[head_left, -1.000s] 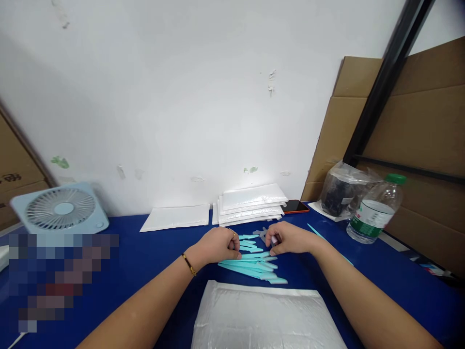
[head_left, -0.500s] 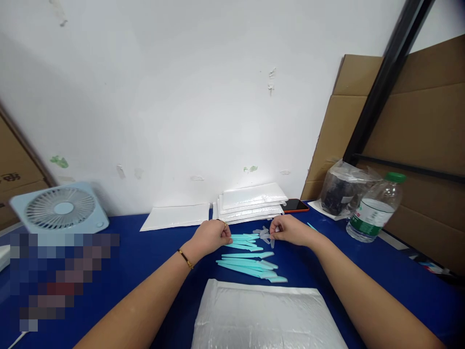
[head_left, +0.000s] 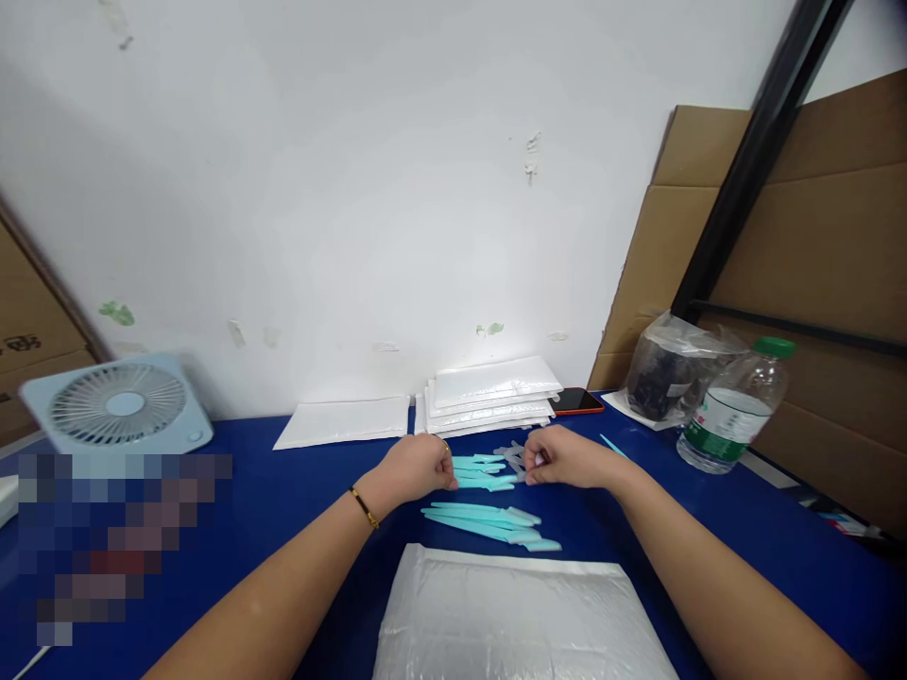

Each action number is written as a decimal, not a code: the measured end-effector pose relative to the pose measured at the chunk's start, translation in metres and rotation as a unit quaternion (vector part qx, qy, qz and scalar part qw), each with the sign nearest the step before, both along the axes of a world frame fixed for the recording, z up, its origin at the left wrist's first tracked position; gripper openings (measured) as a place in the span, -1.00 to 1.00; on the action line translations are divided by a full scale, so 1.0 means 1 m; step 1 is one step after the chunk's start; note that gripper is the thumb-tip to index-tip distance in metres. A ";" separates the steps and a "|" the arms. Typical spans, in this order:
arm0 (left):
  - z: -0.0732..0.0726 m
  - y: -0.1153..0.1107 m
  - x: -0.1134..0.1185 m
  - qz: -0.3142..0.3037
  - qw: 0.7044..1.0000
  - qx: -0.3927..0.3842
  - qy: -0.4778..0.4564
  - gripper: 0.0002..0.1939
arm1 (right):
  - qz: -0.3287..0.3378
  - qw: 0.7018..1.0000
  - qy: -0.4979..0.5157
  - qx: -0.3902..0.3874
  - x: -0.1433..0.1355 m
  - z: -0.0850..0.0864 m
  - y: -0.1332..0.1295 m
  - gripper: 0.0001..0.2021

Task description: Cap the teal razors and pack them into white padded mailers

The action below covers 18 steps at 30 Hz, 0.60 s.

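Several slim turquoise plastic sticks (head_left: 482, 524) lie in a fanned group on the blue table, and more of them lie just behind. My left hand (head_left: 425, 467) has its fingertips pinched on the left end of a turquoise stick (head_left: 488, 482) in the rear group. At the right end of that stick is my right hand (head_left: 556, 460), its thumb and fingers closed; what it holds is too small to name. Small translucent pieces (head_left: 516, 460) lie loosely between the two hands, partly covered by the right one. A silvery padded envelope (head_left: 524, 614) lies flat nearest me.
White padded envelopes (head_left: 488, 392) are stacked by the wall, with another (head_left: 344, 420) to their left. A phone (head_left: 577, 401), a bagged dark object (head_left: 656, 378) and a bottle (head_left: 729, 406) stand or lie rightward. At left is a pale blue fan (head_left: 124, 404).
Both hands have shifted slightly toward me. The single stick that lay between the two groups has moved back to the rear group, at my left fingertips.
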<state>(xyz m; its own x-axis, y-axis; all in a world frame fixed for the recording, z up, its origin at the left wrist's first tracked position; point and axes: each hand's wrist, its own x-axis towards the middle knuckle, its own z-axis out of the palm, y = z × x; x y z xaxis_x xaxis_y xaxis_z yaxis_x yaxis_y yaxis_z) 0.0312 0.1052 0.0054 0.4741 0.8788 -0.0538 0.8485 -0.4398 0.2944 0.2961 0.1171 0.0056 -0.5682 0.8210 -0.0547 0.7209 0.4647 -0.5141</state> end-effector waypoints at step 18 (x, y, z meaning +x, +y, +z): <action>0.005 -0.016 0.009 -0.053 0.993 -0.101 -0.015 -0.76 | 0.084 0.994 -0.061 -0.026 -0.020 -0.006 -0.018 -0.88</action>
<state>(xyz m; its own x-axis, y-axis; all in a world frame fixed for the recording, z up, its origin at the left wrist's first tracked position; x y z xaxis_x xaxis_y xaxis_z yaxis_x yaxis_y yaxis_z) 0.0400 0.0892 0.0108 0.5669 0.7972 -0.2078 0.7902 -0.4549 0.4107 0.2756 0.0994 -0.0009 -0.6828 0.7100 -0.1723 0.6947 0.5581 -0.4537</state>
